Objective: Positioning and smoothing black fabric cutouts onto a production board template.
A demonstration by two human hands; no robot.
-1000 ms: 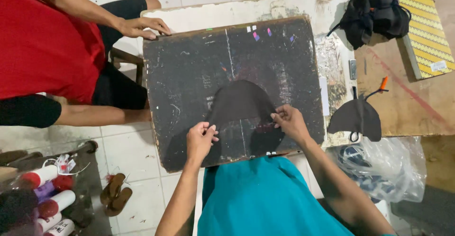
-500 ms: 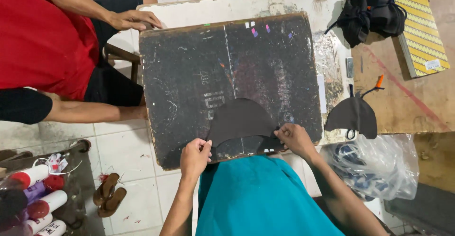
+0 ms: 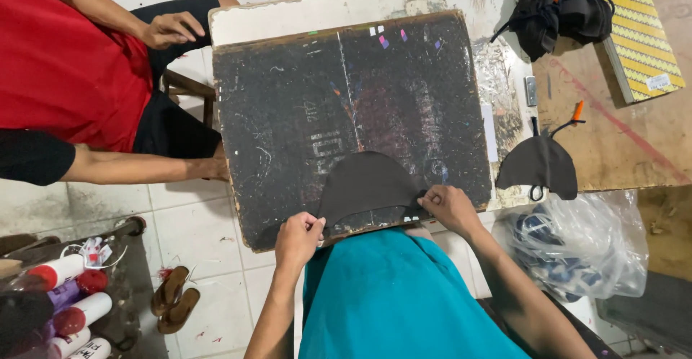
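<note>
Even, fairly bright indoor light falls from overhead, and shadows are soft and short. The fingers of the left hand and the right hand are sharp, with no motion blur. Beyond the fingers the dark board shows a dull sheen, not glare. Right of the right fingers, the plastic bag catches pale highlights. Far from the fingers, the corners bend slightly with wide-lens distortion.

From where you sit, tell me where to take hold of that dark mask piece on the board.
Take the dark mask piece at its two lower corners, from the near edge. It lies flat, dome pointing away, straight edge toward you; the left hand and right hand already pinch there.
</note>
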